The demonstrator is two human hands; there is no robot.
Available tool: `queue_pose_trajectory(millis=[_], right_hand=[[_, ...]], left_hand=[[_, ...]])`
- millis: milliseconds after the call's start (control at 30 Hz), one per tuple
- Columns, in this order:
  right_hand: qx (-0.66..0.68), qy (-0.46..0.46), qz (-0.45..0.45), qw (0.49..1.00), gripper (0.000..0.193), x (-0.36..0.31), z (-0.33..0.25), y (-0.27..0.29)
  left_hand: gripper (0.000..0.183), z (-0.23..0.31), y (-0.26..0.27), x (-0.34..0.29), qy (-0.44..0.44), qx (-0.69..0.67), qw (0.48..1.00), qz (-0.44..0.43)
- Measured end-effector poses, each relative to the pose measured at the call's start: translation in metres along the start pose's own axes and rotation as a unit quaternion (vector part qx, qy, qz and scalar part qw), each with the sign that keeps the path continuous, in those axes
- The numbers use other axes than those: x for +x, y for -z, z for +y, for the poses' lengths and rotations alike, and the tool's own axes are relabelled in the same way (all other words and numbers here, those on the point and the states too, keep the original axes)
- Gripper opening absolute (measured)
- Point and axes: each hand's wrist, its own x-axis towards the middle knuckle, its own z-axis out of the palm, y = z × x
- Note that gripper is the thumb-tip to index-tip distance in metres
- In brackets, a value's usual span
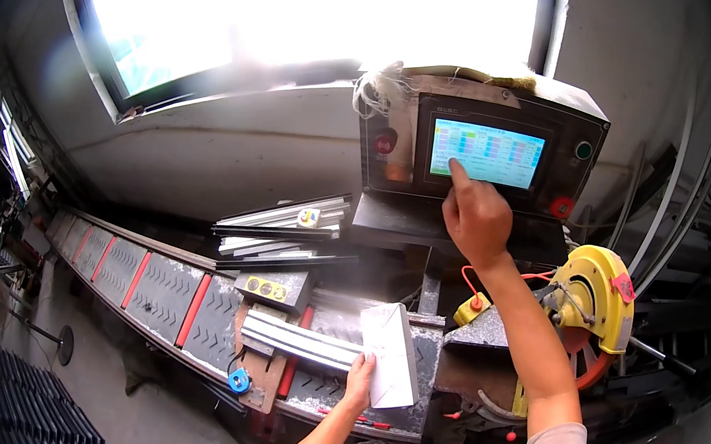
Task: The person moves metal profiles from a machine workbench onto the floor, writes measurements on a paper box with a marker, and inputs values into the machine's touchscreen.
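- Mid data entry, by the look of it: right hand [476, 219] up at the touchscreen [485, 154] of the control box [482, 140], index finger stretched out with its tip on the lower left of the coloured table, other fingers curled in.
- Left hand [358, 381] down low, fingers and thumb pinched on the bottom edge of a white paper sheet [391, 354], held tilted up over the machine bed [324, 381], just beside a short pale aluminium profile [300, 341] lying there.
- Probably copying figures off the sheet into the panel, so next move likely calls for a glance back at the paper, then a careful tap on the right cell. Small cells, easy to hit the wrong one.
- Yellow saw guard [594, 301] sits right of the right forearm, near but not touching; worth keeping the elbow clear.
- Stack of cut profiles [286, 230] behind the bed, blue tape measure [239, 379] at its front edge.
- Hard to make out: screen contents far too small, paper face tilted and washed out, window [304, 6] blown out white, blade mostly hidden under the guard, edges of the shot bent and dark, left side of the conveyor lost in shadow.
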Motion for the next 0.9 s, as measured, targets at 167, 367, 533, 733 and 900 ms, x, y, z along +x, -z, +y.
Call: queue_pose_trajectory(millis=[167, 367, 533, 733, 900], right_hand=[[-0.017, -0.042, 0.019, 0.999, 0.054, 0.009, 0.001, -0.009], [-0.034, -0.064, 0.036, 0.997, 0.053, 0.009, 0.000, -0.016], [-0.034, -0.059, 0.034, 0.997, 0.054, 0.008, -0.002, -0.017], [-0.023, -0.030, -0.002, 0.999, 0.051, 0.013, -0.006, -0.017], [-0.036, -0.034, 0.019, 0.999, 0.049, 0.014, -0.007, -0.022]], left_hand=[[0.042, -0.010, 0.002, 0.002, -0.022, 0.029, 0.999, 0.005], [0.046, -0.014, 0.005, 0.003, -0.035, 0.029, 0.999, 0.008], [0.046, -0.015, 0.007, 0.003, -0.034, 0.024, 0.999, 0.011], [0.045, -0.011, 0.003, 0.000, -0.040, 0.047, 0.998, 0.021], [0.045, -0.010, 0.005, -0.001, -0.037, 0.052, 0.998, 0.022]])
